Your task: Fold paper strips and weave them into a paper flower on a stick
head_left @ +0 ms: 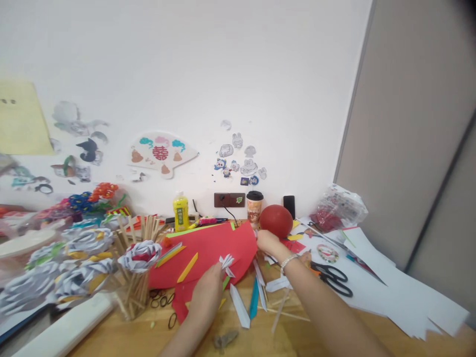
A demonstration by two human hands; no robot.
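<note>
My left hand [208, 290] is closed in a pinch on a small folded white paper piece [226, 262], held just above a big red paper sheet [211, 248] on the wooden table [297, 337]. My right hand [267, 243], with a bracelet at the wrist, reaches further back. Its fingers curl at the right edge of the red sheet, right below a red ball [275, 221]. What those fingers hold, if anything, I cannot make out.
Folded white and blue paper strips [249, 300] lie in front of the hands. Black scissors [332, 278] rest on white sheets at the right. Paper flowers [139, 255] on sticks crowd the left. A yellow bottle [180, 211], a cup [255, 208] and a phone stand by the wall.
</note>
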